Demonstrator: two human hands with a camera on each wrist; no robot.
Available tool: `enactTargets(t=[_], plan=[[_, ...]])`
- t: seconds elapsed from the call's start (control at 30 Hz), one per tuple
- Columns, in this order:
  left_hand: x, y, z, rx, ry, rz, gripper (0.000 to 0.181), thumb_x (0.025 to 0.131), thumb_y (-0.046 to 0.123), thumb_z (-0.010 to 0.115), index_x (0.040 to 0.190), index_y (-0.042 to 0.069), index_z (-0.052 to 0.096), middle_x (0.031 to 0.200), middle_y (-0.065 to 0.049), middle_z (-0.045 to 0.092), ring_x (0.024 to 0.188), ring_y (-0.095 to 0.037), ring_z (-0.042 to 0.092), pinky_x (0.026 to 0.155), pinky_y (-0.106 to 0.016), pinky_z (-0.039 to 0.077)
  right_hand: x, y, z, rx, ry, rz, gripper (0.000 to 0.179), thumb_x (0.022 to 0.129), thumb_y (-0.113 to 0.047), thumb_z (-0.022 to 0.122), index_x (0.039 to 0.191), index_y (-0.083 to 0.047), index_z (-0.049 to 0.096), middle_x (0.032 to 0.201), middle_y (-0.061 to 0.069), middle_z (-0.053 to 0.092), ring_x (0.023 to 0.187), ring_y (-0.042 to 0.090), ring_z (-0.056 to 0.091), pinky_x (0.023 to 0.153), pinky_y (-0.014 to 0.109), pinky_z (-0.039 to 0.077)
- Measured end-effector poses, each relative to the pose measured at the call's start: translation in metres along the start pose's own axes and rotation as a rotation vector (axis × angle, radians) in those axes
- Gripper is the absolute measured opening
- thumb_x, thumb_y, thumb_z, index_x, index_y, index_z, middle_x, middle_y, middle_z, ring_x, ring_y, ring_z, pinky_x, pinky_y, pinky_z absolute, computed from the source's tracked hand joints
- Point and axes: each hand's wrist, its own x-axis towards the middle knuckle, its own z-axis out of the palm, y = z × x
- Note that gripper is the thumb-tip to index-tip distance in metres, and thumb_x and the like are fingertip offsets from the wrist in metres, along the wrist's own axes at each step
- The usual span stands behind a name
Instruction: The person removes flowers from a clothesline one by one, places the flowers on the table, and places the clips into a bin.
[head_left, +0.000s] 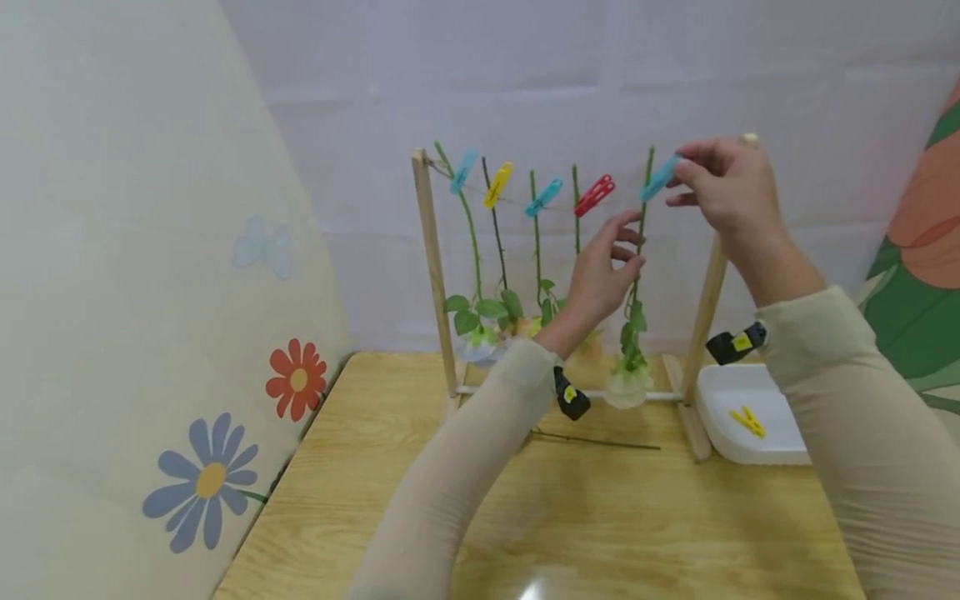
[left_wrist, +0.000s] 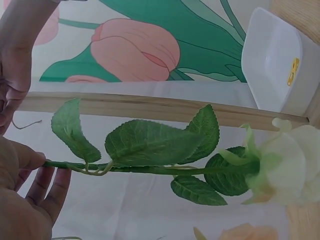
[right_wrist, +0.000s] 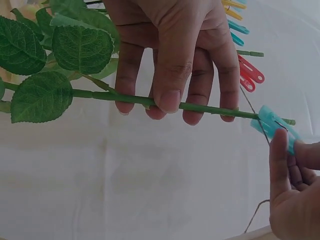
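A white rose [left_wrist: 287,165] hangs head down from a cord strung across a wooden frame [head_left: 431,258]. My left hand [head_left: 603,271] pinches its green stem [right_wrist: 200,107] between thumb and fingers, below the cord. With thumb and fingertips my right hand [head_left: 731,183] holds a blue clothespin [right_wrist: 272,127], whose jaws sit over the stem and the cord near the cut end. Left of it, several more flowers hang upside down, held by a red clothespin [head_left: 595,196], blue clothespins [head_left: 543,198] and a yellow clothespin [head_left: 498,185].
At the right, a white tray [head_left: 720,442] holds a yellow clothespin [head_left: 747,422]. On the wooden table [head_left: 600,517] lies a thin dark stem [head_left: 600,441] in front of the frame. A pale cloth stands behind; a flower-painted panel [head_left: 210,479] is at the left.
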Motion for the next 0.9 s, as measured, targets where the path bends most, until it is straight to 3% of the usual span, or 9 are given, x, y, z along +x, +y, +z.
enactTargets(t=[0.2, 0.4, 0.67, 0.9], plan=[[-0.005, 0.002, 0.000, 0.018, -0.002, -0.007, 0.055, 0.095, -0.005, 0.065, 0.146, 0.008, 0.049, 0.118, -0.013, 0.066, 0.094, -0.021, 0.069, 0.073, -0.019, 0.057, -0.002, 0.001, 0.001, 0.009, 0.071, -0.007, 0.005, 0.098, -0.009, 0.064, 0.101, -0.007, 0.067, 0.093, 0.001, 0.066, 0.081, 0.011, 0.065, 0.068, 0.017, 0.058], [-0.008, 0.002, -0.002, 0.032, -0.026, 0.030, 0.056, 0.096, -0.003, 0.065, 0.147, 0.008, 0.047, 0.118, -0.013, 0.065, 0.096, -0.022, 0.069, 0.071, -0.019, 0.057, -0.003, 0.000, -0.004, 0.147, 0.118, -0.087, 0.004, 0.096, -0.006, 0.065, 0.100, -0.005, 0.067, 0.092, 0.004, 0.066, 0.076, 0.013, 0.067, 0.068, 0.018, 0.059], [-0.013, 0.002, -0.010, 0.035, -0.031, 0.046, 0.056, 0.096, -0.001, 0.065, 0.148, 0.008, 0.046, 0.119, -0.013, 0.064, 0.096, -0.019, 0.069, 0.072, -0.019, 0.057, -0.006, 0.001, -0.010, 0.235, 0.039, -0.109, 0.013, 0.099, -0.003, 0.060, 0.111, -0.002, 0.065, 0.101, 0.006, 0.063, 0.092, 0.015, 0.064, 0.072, 0.022, 0.060], [-0.024, 0.005, -0.019, 0.064, -0.028, 0.072, 0.057, 0.096, -0.002, 0.065, 0.148, 0.007, 0.045, 0.120, -0.013, 0.063, 0.098, -0.022, 0.068, 0.074, -0.019, 0.058, -0.016, 0.008, -0.023, 0.219, -0.067, -0.176, 0.018, 0.099, -0.004, 0.061, 0.117, 0.000, 0.064, 0.103, 0.008, 0.062, 0.095, 0.016, 0.064, 0.080, 0.022, 0.060]])
